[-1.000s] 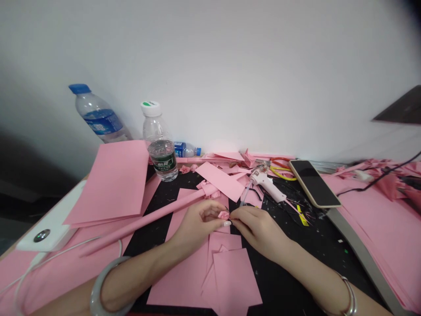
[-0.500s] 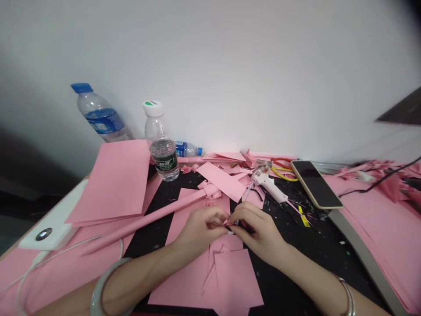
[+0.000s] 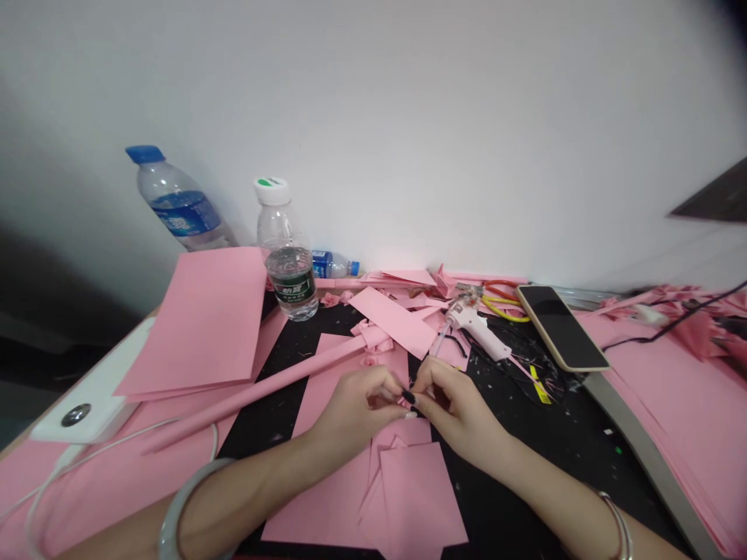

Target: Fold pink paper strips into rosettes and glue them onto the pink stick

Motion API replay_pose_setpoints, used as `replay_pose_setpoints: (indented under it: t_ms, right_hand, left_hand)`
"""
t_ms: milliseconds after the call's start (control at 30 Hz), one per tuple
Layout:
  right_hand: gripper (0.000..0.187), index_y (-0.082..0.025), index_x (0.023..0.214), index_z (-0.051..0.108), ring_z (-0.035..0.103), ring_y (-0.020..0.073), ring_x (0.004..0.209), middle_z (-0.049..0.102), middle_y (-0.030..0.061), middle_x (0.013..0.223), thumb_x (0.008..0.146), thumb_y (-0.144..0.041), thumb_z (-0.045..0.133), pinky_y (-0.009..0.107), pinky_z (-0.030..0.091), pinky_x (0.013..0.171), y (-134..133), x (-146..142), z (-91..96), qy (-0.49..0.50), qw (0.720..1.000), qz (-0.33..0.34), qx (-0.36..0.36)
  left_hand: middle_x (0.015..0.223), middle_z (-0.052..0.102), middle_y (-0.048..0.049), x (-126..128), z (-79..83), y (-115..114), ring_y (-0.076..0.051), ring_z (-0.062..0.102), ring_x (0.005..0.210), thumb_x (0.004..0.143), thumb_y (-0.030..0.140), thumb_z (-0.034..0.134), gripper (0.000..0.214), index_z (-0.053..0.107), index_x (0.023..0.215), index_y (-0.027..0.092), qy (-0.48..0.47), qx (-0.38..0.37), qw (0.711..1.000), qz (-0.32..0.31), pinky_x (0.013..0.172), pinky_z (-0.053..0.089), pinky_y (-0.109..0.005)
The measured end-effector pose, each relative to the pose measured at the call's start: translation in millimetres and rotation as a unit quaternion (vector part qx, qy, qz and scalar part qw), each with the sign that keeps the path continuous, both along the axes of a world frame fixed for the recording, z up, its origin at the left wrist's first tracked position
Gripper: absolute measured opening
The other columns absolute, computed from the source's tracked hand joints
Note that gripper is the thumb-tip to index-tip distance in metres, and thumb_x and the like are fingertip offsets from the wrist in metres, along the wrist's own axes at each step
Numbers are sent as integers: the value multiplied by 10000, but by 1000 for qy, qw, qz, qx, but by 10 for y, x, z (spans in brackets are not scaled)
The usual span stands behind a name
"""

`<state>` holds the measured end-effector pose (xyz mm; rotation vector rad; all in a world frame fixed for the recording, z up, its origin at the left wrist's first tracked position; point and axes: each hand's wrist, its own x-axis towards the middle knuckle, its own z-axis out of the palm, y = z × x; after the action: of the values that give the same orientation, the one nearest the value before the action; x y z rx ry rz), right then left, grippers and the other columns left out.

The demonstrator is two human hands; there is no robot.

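Note:
My left hand (image 3: pixel 355 406) and my right hand (image 3: pixel 461 406) meet over the middle of the black work surface, fingertips almost touching. Between them is a small folded piece of pink paper (image 3: pixel 403 403), mostly covered by the fingers. Both hands are closed in a pinch on it. Below lie pink paper sheets (image 3: pixel 423 494), some cut smaller than others. Just beyond my left hand a rolled pink paper tube (image 3: pixel 292 379) slants across, its far end wrapped in crumpled pink paper.
A white glue gun (image 3: pixel 482 330) lies behind my right hand, beside a phone (image 3: pixel 563 327). An upright water bottle (image 3: pixel 292 284) and a leaning blue-capped bottle (image 3: pixel 184 206) stand at the left. A white power bank (image 3: pixel 87 412) with a cable and stacked pink paper (image 3: pixel 689 420) flank the surface.
The fingers have shifted slightly around the small pink paper; a dark fingernail of my left hand now shows and less of the paper is visible. The things around have stayed put.

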<state>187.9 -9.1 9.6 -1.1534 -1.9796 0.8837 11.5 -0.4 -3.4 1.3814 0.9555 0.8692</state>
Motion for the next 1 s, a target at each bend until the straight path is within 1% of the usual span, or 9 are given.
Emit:
replay_pose_setpoints:
  t_ms: [167, 367, 467, 533, 633, 733, 800, 900, 1000]
  right_hand:
    - [148, -187, 720, 471, 400, 113, 597, 444, -29, 697, 818, -80, 501, 235, 318, 548, 5, -9, 23, 0, 999, -9, -42]
    - [136, -186, 700, 469, 388, 111, 567, 425, -45, 622, 825, -147, 508, 229, 319, 519, 44, 2, 37, 21, 991, -18, -128]
    - [111, -184, 726, 487, 399, 107, 561, 429, -47, 623, 827, -144, 507, 224, 336, 513, 53, 3, 19, 22, 991, -14, -128]
    - [85, -185, 766, 507, 410, 106, 557, 430, -48, 629, 828, -127, 512, 223, 348, 508, 43, 10, 13, -3, 997, -13, -82]
    - [102, -184, 844, 540, 473, 115, 594, 485, -24, 680, 848, -93, 493, 234, 401, 539, 19, 37, 26, -50, 998, 0, 43]
    - [168, -174, 964, 576, 584, 149, 771, 602, 48, 842, 884, -77, 463, 268, 493, 675, 13, 77, 47, -66, 983, 18, 172]
    - [214, -170, 1042, 589, 618, 169, 883, 646, 85, 944, 892, -71, 472, 287, 522, 767, 22, 101, 51, -73, 967, 19, 243]
    - [236, -165, 1086, 606, 648, 183, 912, 680, 99, 997, 900, -85, 485, 303, 551, 789, 38, 125, 39, -106, 949, 36, 293]
    - [250, -163, 1115, 609, 663, 202, 911, 693, 104, 1017, 917, -110, 466, 330, 574, 764, 37, 136, 25, -154, 942, 56, 292]
  left_hand:
    - [742, 668, -30, -6, 1, 3, -168, 617, 716, 664, 87, 696, 155, 563, 617, 150, 18, 24, 999, -13, 652, 464, -270]
    - [713, 664, -29, 15, 7, 6, -166, 620, 699, 630, 97, 720, 161, 567, 615, 145, -42, -59, 997, -13, 665, 482, -285]
    - [678, 650, -15, 17, -26, 10, -159, 619, 671, 611, 98, 729, 182, 555, 598, 146, -62, -76, 995, -11, 653, 483, -287]
    - [669, 644, -6, 17, -51, 10, -156, 623, 665, 608, 94, 730, 196, 543, 587, 148, -74, -79, 994, -12, 653, 487, -288]
    - [683, 659, -4, 25, -65, 14, -159, 639, 685, 600, 81, 738, 225, 524, 602, 153, -93, -102, 990, -7, 672, 501, -297]
    - [692, 675, -2, 36, -45, 30, -157, 653, 699, 580, 67, 755, 264, 509, 622, 153, -120, -137, 983, 18, 681, 517, -296]
    - [689, 681, 2, 37, -25, 46, -147, 657, 684, 569, 60, 763, 278, 507, 624, 149, -139, -153, 978, 33, 679, 525, -289]
    - [675, 690, 7, 29, -7, 63, -135, 658, 648, 568, 66, 771, 279, 510, 627, 145, -153, -162, 974, 39, 664, 529, -282]
    - [670, 693, 9, 24, -4, 62, -137, 662, 646, 571, 77, 774, 273, 514, 621, 144, -144, -159, 976, 39, 665, 529, -288]
